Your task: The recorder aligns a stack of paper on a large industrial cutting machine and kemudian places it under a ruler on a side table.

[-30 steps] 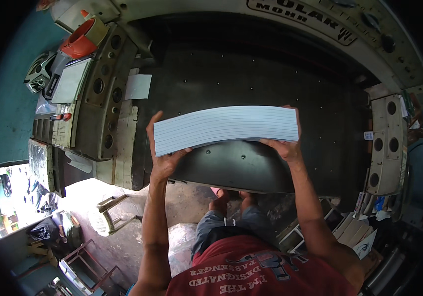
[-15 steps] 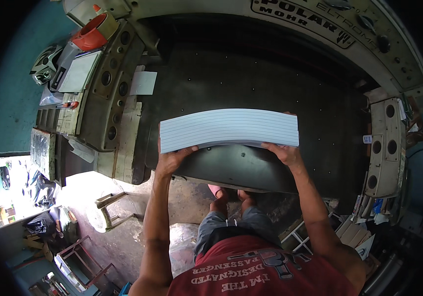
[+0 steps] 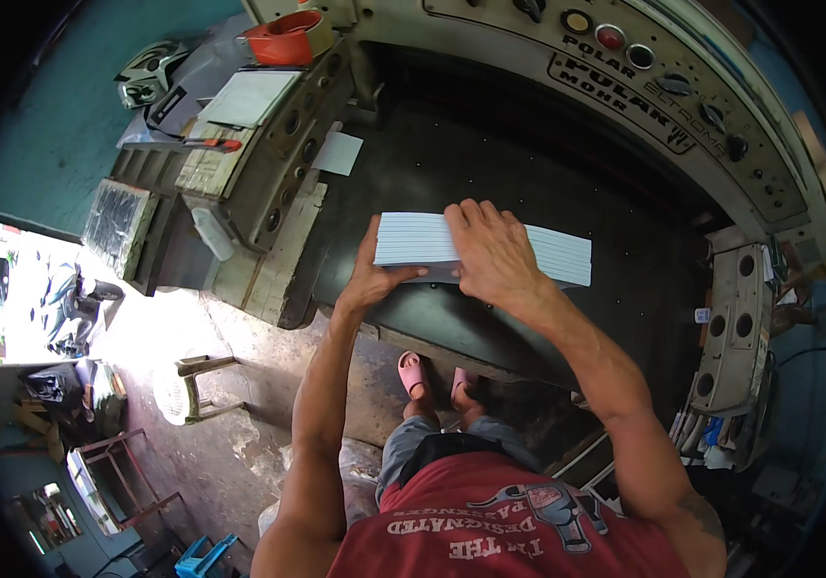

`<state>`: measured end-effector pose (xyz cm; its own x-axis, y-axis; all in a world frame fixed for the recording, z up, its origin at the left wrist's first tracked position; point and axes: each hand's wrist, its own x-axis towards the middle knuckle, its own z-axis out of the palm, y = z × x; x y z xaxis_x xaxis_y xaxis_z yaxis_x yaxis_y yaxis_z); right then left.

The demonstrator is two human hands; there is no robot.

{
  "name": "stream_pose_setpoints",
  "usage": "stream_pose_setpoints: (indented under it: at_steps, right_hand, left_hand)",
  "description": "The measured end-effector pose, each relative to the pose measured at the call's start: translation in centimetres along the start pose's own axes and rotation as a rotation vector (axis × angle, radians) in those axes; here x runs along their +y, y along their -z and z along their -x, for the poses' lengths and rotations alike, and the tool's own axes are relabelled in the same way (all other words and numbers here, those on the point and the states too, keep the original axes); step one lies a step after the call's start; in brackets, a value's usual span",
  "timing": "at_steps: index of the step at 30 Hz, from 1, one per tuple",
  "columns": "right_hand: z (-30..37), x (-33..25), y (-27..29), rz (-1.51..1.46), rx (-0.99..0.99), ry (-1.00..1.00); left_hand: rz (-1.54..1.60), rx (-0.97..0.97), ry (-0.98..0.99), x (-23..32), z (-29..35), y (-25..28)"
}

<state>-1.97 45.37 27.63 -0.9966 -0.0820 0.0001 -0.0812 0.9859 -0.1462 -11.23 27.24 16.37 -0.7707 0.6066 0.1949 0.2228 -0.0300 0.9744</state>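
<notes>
A thick stack of white paper (image 3: 562, 255), with thin lines dividing it into layers, is held over the dark metal bed (image 3: 403, 164) of a large machine. My left hand (image 3: 371, 279) grips its left end, with the thumb along the near side. Across the middle of the stack lies my right hand (image 3: 495, 252), its fingers bent over the far side and its thumb on the near side. That hand covers part of the layers. I cannot tell whether the stack touches the bed.
A small white sheet (image 3: 339, 153) lies at the bed's left. Beside it, the left side table (image 3: 278, 207) carries a white paper pile (image 3: 249, 98), an orange-handled cutter (image 3: 212, 144) and an orange tape roll (image 3: 288, 40). A control panel (image 3: 673, 91) arches behind. A stool (image 3: 177, 392) stands on the floor.
My right hand has gone from the stack's right end to its middle. The stack was bowed upward and now looks flatter. My left hand still holds the left end. The view has turned.
</notes>
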Motion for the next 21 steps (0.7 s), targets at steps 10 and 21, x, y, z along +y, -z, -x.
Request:
stream_pose_setpoints:
  at_steps: [10,21]
  right_hand:
    - [4.7,5.8,7.7,-0.772,0.223,-0.093]
    - [9.3,14.0,-1.9,-1.342,0.534,-0.254]
  left_hand:
    - [0.542,0.210,0.081,-0.9,2.1,-1.1]
    - [0.235,0.111,-0.003,4.5,-1.8,-7.0]
